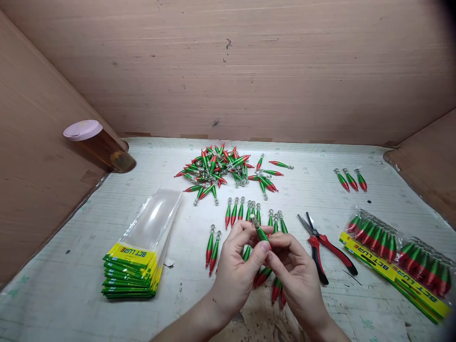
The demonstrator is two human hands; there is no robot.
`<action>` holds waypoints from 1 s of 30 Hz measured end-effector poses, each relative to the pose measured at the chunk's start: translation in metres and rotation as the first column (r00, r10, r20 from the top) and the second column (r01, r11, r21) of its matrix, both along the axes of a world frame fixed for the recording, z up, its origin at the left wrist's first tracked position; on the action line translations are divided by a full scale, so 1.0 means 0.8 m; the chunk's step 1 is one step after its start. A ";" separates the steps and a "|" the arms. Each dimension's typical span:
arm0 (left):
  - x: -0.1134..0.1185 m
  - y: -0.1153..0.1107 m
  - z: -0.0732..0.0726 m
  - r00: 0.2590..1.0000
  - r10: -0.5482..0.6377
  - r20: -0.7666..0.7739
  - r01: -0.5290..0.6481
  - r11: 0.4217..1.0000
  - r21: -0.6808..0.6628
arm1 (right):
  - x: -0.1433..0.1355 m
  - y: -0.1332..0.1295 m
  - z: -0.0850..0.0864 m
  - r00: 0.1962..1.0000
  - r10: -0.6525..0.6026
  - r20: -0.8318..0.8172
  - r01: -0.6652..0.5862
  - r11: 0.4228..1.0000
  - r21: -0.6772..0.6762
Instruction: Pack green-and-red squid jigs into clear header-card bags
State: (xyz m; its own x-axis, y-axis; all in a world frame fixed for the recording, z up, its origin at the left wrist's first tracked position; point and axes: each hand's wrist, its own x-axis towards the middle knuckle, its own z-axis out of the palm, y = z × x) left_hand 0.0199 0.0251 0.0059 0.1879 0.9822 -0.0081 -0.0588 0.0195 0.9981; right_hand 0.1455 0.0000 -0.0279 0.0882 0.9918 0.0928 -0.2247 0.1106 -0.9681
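Note:
Both of my hands meet at one green and red fishing lure (261,233), its metal hook crown tilted up and away from me. My left hand (239,263) pinches the lure from the left, thumb near its red end. On the other side, my right hand (297,270) has thumb and fingers closed at the red tip. Under and around the hands lie several more lures, partly hidden by them. A short row of lures (234,211) lies just beyond my fingers, and a pair (213,251) rests left of my left hand.
Farther back is a loose heap of lures (213,166). Left are stacked clear packets (131,266) and a lidded bottle (107,149). Red-handled pliers (320,247) lie open at right, near filled lure packs (388,266) and three lures (351,179). Cardboard walls (228,71) enclose the table.

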 end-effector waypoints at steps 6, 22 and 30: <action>-0.007 0.004 -0.011 0.997 -0.030 -0.078 0.031 0.999 0.019 | 0.019 0.022 0.009 0.977 0.008 0.213 -0.025 0.997 0.078; -0.010 0.005 -0.028 0.990 -0.128 -0.057 0.123 0.989 -0.083 | 0.021 0.032 -0.007 0.986 0.068 0.155 -0.057 0.996 -0.075; -0.006 0.010 -0.030 0.962 -0.030 0.270 0.125 0.930 -0.346 | 0.018 0.032 -0.004 0.983 0.166 -0.082 -0.178 0.969 -0.169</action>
State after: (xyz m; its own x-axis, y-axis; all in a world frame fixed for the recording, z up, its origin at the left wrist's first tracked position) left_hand 0.0149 0.0329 -0.0178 0.3059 0.9048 -0.2962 -0.2942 0.3857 0.8744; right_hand 0.1601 0.0257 -0.0311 -0.0848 0.9928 -0.0841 -0.2901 -0.1054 -0.9512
